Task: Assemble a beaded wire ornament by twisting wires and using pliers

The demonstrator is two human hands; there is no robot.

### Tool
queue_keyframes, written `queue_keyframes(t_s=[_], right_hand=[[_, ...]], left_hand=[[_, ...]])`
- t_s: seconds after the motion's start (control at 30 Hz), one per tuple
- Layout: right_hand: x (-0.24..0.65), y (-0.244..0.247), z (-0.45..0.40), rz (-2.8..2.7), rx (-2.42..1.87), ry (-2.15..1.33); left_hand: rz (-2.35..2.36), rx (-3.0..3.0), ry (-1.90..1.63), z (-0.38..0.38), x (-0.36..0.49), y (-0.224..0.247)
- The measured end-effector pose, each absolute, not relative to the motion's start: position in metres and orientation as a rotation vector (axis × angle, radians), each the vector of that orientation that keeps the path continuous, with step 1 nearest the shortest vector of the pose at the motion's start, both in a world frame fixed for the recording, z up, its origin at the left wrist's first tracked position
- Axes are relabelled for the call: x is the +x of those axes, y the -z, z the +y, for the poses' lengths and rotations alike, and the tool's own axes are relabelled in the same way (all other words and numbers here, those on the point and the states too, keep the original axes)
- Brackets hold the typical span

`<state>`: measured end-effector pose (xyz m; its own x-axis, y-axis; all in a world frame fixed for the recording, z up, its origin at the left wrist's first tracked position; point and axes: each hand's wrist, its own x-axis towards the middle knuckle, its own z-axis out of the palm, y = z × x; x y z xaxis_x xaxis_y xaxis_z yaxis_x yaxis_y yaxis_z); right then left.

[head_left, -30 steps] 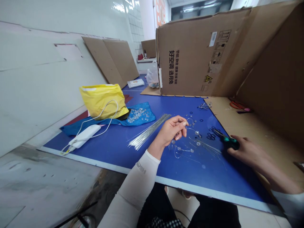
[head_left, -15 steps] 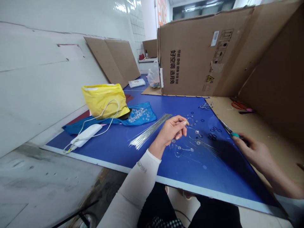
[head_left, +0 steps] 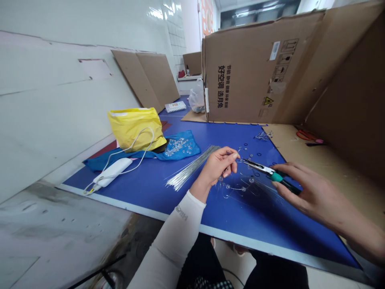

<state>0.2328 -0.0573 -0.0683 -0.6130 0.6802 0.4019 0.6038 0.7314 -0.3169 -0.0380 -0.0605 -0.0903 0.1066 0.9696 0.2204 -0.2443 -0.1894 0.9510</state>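
Observation:
Between thumb and fingertips, my left hand (head_left: 224,162) pinches a thin wire strung with clear beads. This beaded wire (head_left: 236,187) hangs in a loop below and to the right of that hand, over the blue tabletop. My right hand (head_left: 300,184) is wrapped round long-nose pliers (head_left: 264,170) with dark green handles. The pliers' tips reach the wire and a bead just right of my left fingertips; whether the jaws grip it I cannot tell. A bundle of straight silver wires (head_left: 191,168) lies left of my left hand.
Clear beads (head_left: 179,147) lie on a blue cloth (head_left: 192,140) beside a yellow bag (head_left: 135,128). A white power bank (head_left: 113,171) with a cable sits at left. A big cardboard box (head_left: 246,80) stands behind. Red-handled scissors (head_left: 303,135) lie on cardboard at right.
My right hand has brought the pliers leftward from the table's right side to the wire at my left fingertips. My left hand keeps its pinch in nearly the same place.

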Motion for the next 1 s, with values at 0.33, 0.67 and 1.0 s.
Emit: queue_keyframes(t_s=[0.33,0.67,1.0], right_hand=[[0.229,0.057,-0.052,-2.473,-0.930,-0.134],[0.230,0.052,-0.050,-2.553,-0.866,-0.039],[0.231,0.046,-0.049,-2.588,-0.835,-0.032]], left_hand=[[0.811,1.284,-1.336,-0.063,-0.038,0.089],[0.824,1.330,-1.265,-0.064,-0.036,0.090],[0.785,1.349,-1.229,-0.067,-0.038,0.089]])
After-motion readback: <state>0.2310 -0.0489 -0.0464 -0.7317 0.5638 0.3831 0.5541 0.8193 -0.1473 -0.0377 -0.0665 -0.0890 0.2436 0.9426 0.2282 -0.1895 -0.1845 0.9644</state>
